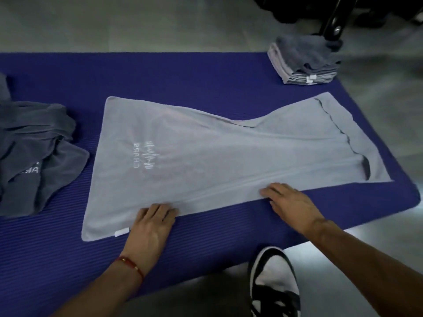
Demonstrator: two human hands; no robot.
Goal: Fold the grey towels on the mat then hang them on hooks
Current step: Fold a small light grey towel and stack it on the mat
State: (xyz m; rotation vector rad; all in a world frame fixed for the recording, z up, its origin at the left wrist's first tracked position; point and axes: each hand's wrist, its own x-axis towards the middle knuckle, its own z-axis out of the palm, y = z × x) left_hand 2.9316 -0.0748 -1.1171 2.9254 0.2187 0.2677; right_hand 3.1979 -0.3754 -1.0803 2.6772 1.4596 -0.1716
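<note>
a heap of dark grey towels is lying on the mat at left. the light grey towel is lying spread mid-mat; the left hand and right hand are pressing its near edge, fingers flat, grasping nothing. a folded stack is sitting far right.

White lettering shows on the light grey towel spread across the mat, upside down from here and sitting toward the mat's left end: it looks like "CHAKRA" beside a waveform-style logo, though the letters are too blurred to be sure. The dark grey towel heaped at the mat's left edge carries white letters too, only a fragment like "AR" peeking out. The small white tag on the light towel's near edge is unreadable.
</note>
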